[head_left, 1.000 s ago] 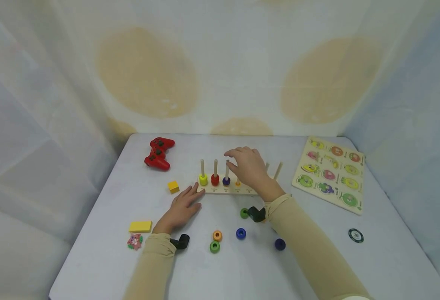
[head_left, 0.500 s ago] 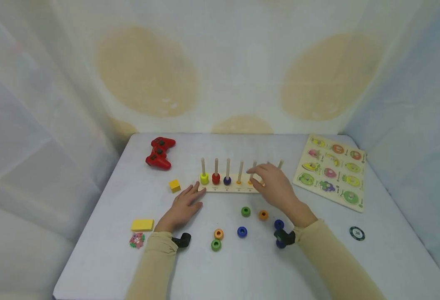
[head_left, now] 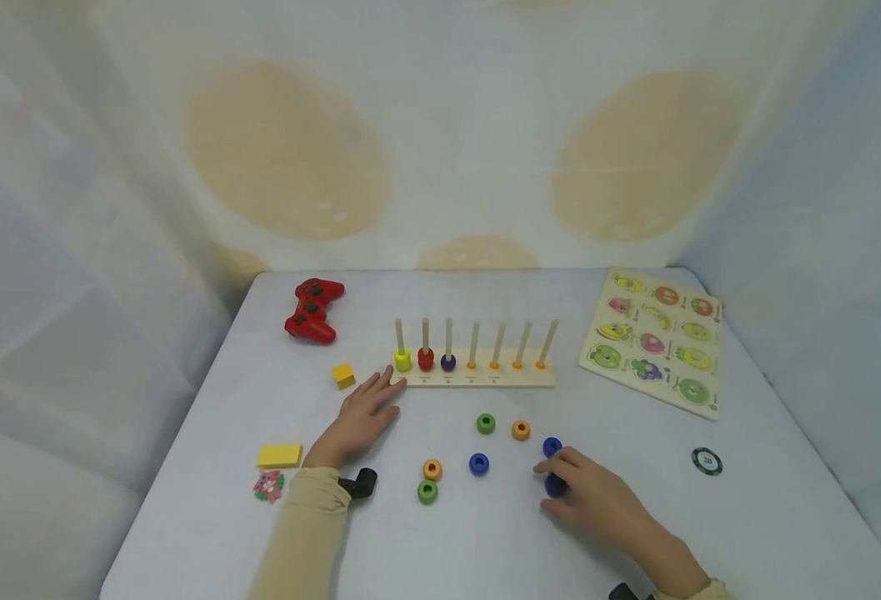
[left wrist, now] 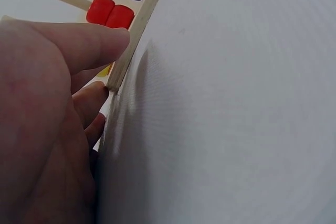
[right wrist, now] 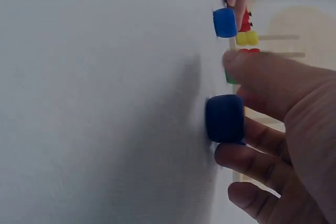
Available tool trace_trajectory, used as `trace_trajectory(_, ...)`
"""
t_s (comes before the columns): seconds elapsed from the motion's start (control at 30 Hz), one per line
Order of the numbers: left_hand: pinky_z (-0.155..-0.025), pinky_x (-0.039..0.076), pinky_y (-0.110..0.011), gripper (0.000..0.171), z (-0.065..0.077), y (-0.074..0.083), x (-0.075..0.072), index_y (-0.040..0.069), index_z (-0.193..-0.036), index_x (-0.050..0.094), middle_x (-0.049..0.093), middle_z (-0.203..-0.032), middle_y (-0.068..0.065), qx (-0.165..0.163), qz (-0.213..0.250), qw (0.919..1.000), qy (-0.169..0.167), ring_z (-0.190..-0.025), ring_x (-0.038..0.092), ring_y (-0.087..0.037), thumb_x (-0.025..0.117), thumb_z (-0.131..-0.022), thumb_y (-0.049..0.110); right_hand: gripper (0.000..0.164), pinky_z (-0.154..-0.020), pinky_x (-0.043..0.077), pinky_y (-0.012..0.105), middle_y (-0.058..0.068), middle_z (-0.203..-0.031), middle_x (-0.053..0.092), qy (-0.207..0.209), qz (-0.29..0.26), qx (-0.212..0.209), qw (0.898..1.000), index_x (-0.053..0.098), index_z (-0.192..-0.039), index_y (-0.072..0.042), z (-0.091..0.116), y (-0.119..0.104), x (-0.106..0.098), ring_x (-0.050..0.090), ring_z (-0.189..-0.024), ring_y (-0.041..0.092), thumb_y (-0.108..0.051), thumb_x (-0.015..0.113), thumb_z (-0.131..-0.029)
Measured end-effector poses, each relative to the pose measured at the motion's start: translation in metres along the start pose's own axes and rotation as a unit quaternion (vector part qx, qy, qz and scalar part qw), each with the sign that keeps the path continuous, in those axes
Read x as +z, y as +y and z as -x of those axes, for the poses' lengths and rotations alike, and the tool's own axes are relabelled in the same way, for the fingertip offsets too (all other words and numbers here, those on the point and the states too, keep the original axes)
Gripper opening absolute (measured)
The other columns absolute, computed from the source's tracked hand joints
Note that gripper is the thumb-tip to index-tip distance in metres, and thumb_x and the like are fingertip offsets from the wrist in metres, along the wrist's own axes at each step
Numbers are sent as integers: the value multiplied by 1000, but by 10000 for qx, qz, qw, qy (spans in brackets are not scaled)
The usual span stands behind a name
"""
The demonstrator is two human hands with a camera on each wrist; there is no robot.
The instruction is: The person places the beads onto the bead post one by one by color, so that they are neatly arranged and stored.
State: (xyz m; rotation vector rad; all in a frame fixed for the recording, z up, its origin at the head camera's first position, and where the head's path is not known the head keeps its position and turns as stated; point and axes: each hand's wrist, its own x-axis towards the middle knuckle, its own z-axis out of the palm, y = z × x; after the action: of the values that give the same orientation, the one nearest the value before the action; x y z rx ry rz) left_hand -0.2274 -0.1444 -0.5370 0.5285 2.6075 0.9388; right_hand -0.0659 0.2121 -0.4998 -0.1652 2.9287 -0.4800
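Observation:
A wooden peg board stands mid-table with a row of upright pegs. Yellow beads, red beads and a dark blue bead sit on its three leftmost pegs. My left hand rests on the table, fingertips at the board's left end; the left wrist view shows the thumb beside the red beads. Low on the right, my right hand reaches over a dark blue bead. Its thumb and fingers are spread on either side of that bead, with a gap at the thumb.
Loose on the table are green beads, orange beads and blue beads. A fruit puzzle board and a poker chip lie right. A red game controller, yellow cube and yellow block lie left.
My right hand has moved from over the peg board down and toward me to the dark blue bead, uncovering the right-hand pegs. The left hand stays at the board's end.

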Motion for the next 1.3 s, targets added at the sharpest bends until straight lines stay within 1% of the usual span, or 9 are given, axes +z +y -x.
trace_trajectory(0.23, -128, 5, -62, 54, -3, -5, 2, 30, -158, 40, 12, -173, 5, 10, -10, 10000, 7, -161, 8, -28, 54, -106, 30, 29, -97, 58, 42, -11, -106, 63, -257, -547, 73, 9981, 71, -106, -25, -4, -6, 3, 64, -102, 10, -19, 86, -81)
trace_trajectory(0.43, -127, 7, -63, 53, -4, -5, 5, 29, -157, 41, 13, -173, 4, 34, -44, 10000, 47, -161, 9, -29, 55, -105, 29, 25, -93, 59, 40, -6, -109, 64, -195, -532, -484, 9972, 70, -104, -20, -11, -16, 3, 66, -102, 15, -16, 84, -83)
trace_trajectory(0.53, -127, 7, -63, 54, -3, -6, 6, 31, -157, 40, 12, -173, 6, -37, -71, 10000, 22, -161, 8, -28, 55, -105, 31, 26, -91, 60, 34, -6, -110, 64, 225, -534, -799, 9951, 70, -105, -19, -20, -26, -3, 67, -103, 12, -14, 83, -83)
trace_trajectory(0.63, -127, 6, -63, 54, -4, -7, 5, 33, -158, 39, 11, -173, 8, -79, -52, 10000, 22, -162, 7, -27, 54, -105, 32, 29, -88, 60, 30, -4, -112, 64, 916, -671, -1146, 9869, 71, -108, -17, -37, -40, -18, 67, -101, 11, -11, 84, -83)
trace_trajectory(0.73, -127, 7, -63, 54, -4, -9, 6, 33, -157, 40, 12, -173, 8, -93, -21, 10000, 24, -162, 7, -27, 54, -105, 32, 30, -84, 61, 31, -1, -112, 64, 1605, -856, -1481, 9721, 71, -112, -14, -65, -56, -38, 67, -98, 12, -9, 82, -85)
trace_trajectory(0.83, -127, 8, -64, 53, -3, -9, 7, 32, -157, 41, 13, -173, 7, -88, 54, 9999, 64, -161, 8, -28, 55, -105, 31, 31, -82, 60, 33, 4, -115, 66, 1957, -1058, -1576, 9621, 69, -119, -11, -99, -74, -58, 66, -97, 15, -9, 78, -89)
trace_trajectory(0.93, -127, 8, -62, 52, 0, -10, 8, 33, -156, 43, 14, -172, 8, -120, 135, 9998, 102, -161, 9, -27, 55, -105, 31, 32, -84, 59, 36, 7, -119, 67, 1901, -1217, -1479, 9629, 67, -124, -8, -133, -92, -75, 66, -98, 19, -11, 74, -93)
trace_trajectory(1.07, -128, 8, -61, 52, 0, -9, 10, 32, -156, 43, 15, -172, 8, -24, 104, 9999, 85, -161, 10, -27, 55, -105, 31, 31, -91, 59, 38, 11, -123, 66, 1573, -1061, -1314, 9730, 67, -125, -5, -164, -105, -88, 69, -104, 23, -11, 72, -95)
trace_trajectory(1.3, -128, 8, -62, 52, -2, -6, 4, 32, -156, 43, 14, -172, 7, 18, -11, 9998, 176, -161, 10, -27, 55, -105, 31, 33, -100, 57, 41, 13, -129, 66, 874, -628, -1314, 9855, 67, -129, -6, -186, -114, -101, 67, -117, 27, -12, 71, -96)
